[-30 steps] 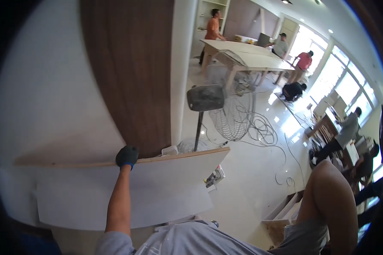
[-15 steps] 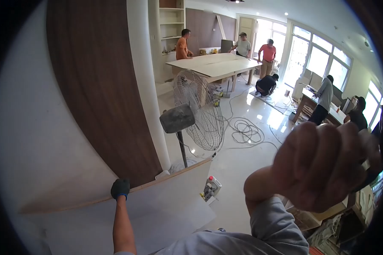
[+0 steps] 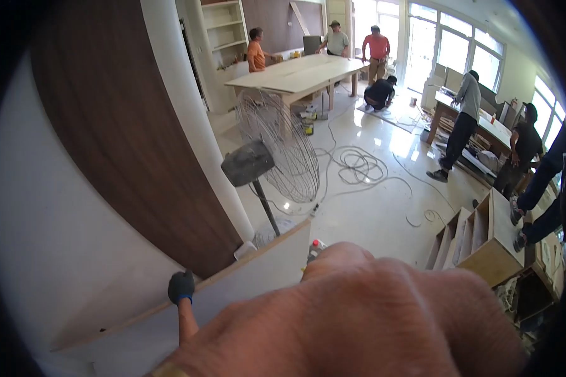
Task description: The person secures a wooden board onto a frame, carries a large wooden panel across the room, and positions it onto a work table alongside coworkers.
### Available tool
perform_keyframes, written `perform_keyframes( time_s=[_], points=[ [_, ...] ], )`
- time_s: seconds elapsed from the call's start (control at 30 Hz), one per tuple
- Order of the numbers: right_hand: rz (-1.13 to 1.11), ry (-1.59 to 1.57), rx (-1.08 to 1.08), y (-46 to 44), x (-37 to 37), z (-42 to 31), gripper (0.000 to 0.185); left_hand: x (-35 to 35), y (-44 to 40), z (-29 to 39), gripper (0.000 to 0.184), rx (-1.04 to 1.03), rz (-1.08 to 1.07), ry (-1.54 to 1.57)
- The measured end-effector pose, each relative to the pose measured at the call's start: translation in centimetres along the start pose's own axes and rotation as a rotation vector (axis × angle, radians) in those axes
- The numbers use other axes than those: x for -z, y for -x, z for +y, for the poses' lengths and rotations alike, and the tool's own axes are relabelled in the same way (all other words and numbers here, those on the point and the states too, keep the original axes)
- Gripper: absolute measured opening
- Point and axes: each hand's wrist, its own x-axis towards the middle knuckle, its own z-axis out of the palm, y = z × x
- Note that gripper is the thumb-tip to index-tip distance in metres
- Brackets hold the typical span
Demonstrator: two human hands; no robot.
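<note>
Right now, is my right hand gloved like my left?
No, the right hand is bare, while the left hand wears a dark glove.

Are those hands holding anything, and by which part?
The left hand grips the white board by its top edge. For the right hand, I can't tell.

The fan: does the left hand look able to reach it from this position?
Probably not: the gloved left hand is at the edge of the white board, and the fan stands beyond that board, seemingly past arm's reach.

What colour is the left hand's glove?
Dark grey glove, blue cuff; shows best in the head view.
</note>
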Motion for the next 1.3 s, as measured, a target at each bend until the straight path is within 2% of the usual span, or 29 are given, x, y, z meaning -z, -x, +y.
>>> perform_keyframes(
  time_s=[0.17, 0.27, 0.4, 0.5, 0.6, 0.63, 0.67, 0.83, 1.0, 1.03, 1.07, 1.13, 1.17, 1.23, 1.27, 1.3],
  points=[
    [-0.058, -0.007, -0.003, 2.5, 2.6, -1.7, 0.012, 0.3, 0.8, 0.5, 0.044, 0.043, 0.065, 0.009],
    [-0.063, -0.002, -0.043, 2.5, 2.8, -2.2, 0.011, -0.8, 0.5, -0.2, 0.044, 0.023, -0.019, 0.006],
    [-0.056, 0.030, -0.048, 1.4, 2.1, -2.0, 0.010, 2.0, 2.9, 1.7, 0.045, 0.084, 0.035, 0.082],
    [-0.043, 0.038, -0.066, 1.1, 2.0, -2.0, 0.010, 0.2, 1.7, 0.2, 0.043, 0.014, 0.083, 0.012],
    [-0.033, 0.058, -0.090, 1.1, 1.8, -1.8, 0.010, -0.5, 1.7, 0.3, 0.042, 0.092, 0.061, 0.072],
    [-0.033, 0.072, -0.106, 1.0, 1.8, -2.0, 0.010, -2.4, 0.7, -1.0, 0.043, 0.018, 0.067, 0.073],
    [-0.043, 0.088, -0.120, 0.8, 1.9, -2.3, 0.010, 0.5, 2.8, 0.8, 0.043, 0.015, 0.050, 0.100],
    [-0.111, 0.190, -0.212, -1.1, 3.4, -3.9, 0.011, -1.0, 2.0, -0.1, 0.043, 0.035, 0.125, 0.077],
    [-0.318, 0.385, -0.457, -3.2, 4.1, -5.7, 0.012, -1.4, 1.8, -0.3, 0.043, 0.020, 0.144, 0.091],
    [-0.325, 0.292, -0.533, -2.1, 2.6, -4.6, 0.012, -1.7, 1.6, -0.3, 0.043, 0.019, 0.152, 0.093],
    [-0.134, -0.115, -0.478, 0.9, -0.9, -1.9, 0.013, -1.5, 1.8, 0.0, 0.042, 0.034, 0.145, 0.116],
    [-0.033, -0.631, -0.497, 4.3, -7.5, 2.1, 0.024, -2.3, 1.2, 0.1, 0.040, 0.051, 0.166, 0.127],
    [-0.222, -0.387, -0.581, 5.7, -11.0, 3.3, 0.038, -3.4, 0.8, -0.4, 0.040, 0.057, 0.191, 0.113],
    [-0.417, -0.046, -0.686, 10.8, -18.2, 6.4, 0.053, -2.2, 1.6, 0.8, 0.037, 0.034, 0.209, 0.155],
    [-0.510, -0.056, -0.740, 13.6, -20.8, 8.1, 0.064, -1.9, 1.9, 1.0, 0.033, -0.003, 0.217, 0.195],
    [-0.496, -0.036, -0.754, 16.5, -23.2, 9.7, 0.065, -3.4, 0.8, 0.7, 0.029, 0.017, 0.178, 0.222]
  ],
)
